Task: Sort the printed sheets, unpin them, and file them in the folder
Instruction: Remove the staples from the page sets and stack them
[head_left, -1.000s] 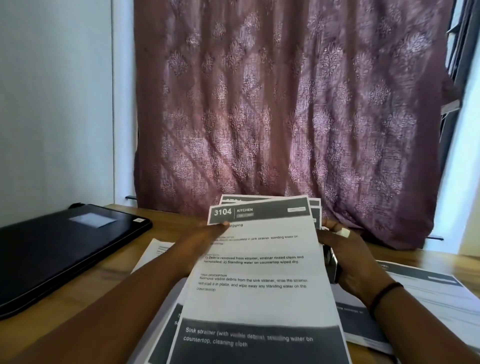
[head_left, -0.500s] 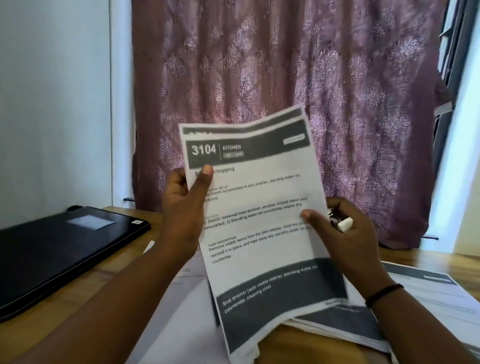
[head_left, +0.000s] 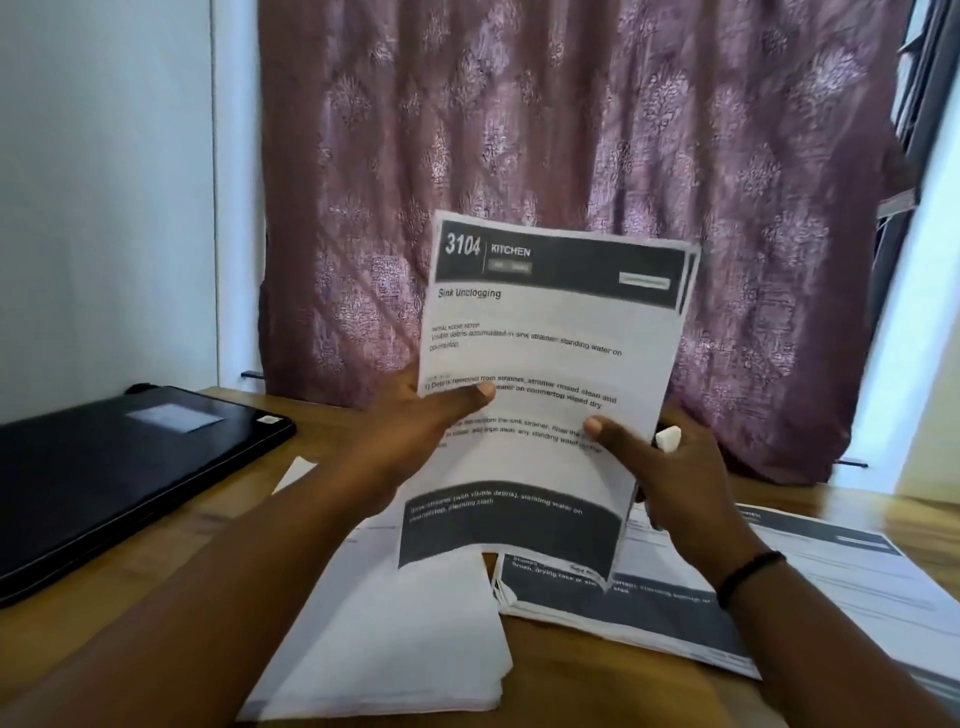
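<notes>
In the head view, both hands held up a printed sheet headed "3104 KITCHEN – Sink Unclogging", raised above the wooden table and in front of the mauve patterned curtain. The left hand pinched the sheet's left edge, thumb laid across the printed face and the fingers hidden behind the paper. The right hand gripped the sheet's lower right edge, thumb on the front, and a small white object (what it was could not be told) showed among its curled fingers. A black band circled the right wrist. Below the sheet, a blank-faced pile of paper lay on the table, and just right of it a stack of printed sheets. Well left of the sheet, a closed black folder rested on the table by the white wall.
</notes>
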